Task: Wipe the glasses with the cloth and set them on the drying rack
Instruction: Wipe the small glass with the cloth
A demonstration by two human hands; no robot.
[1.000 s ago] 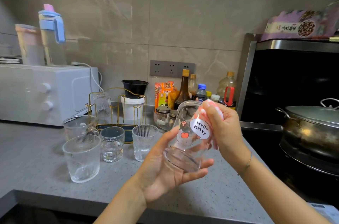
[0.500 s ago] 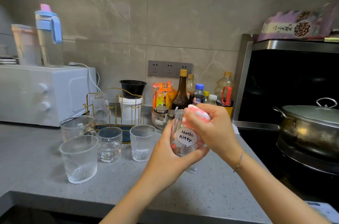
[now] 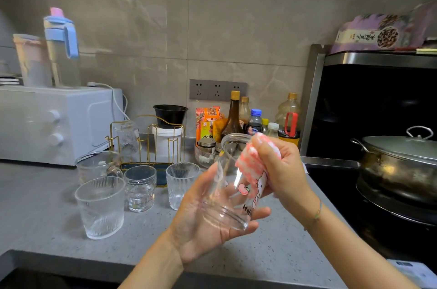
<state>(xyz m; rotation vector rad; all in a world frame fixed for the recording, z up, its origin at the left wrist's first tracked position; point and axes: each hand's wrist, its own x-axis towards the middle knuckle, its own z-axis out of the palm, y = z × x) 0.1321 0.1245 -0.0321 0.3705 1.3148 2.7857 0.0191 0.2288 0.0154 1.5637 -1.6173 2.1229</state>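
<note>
Cloth, pink and white, is bunched tight in the right hand and pressed against the outer wall of the printed glass near its rim, so the wiping, as I judge it, is on the outside just now. Underneath, the left hand lies palm up, fingers curled under the thick base and thumb up one side, clamping the glass on a slant with its mouth away from the person. That cradle probably lets the glass be turned against the cloth with its base supported (wet glass is slippery). Both are held in the air above the front of the grey counter. Beyond the hands, to the left, four glasses stand upright by the rack, apparently waiting their turn: a large ribbed glass, a small glass, a second ribbed glass and a wide glass behind them. On the gold drying rack one upturned glass hangs mouth down to drain, which makes six glasses counted, with one cloth and one rack.
</note>
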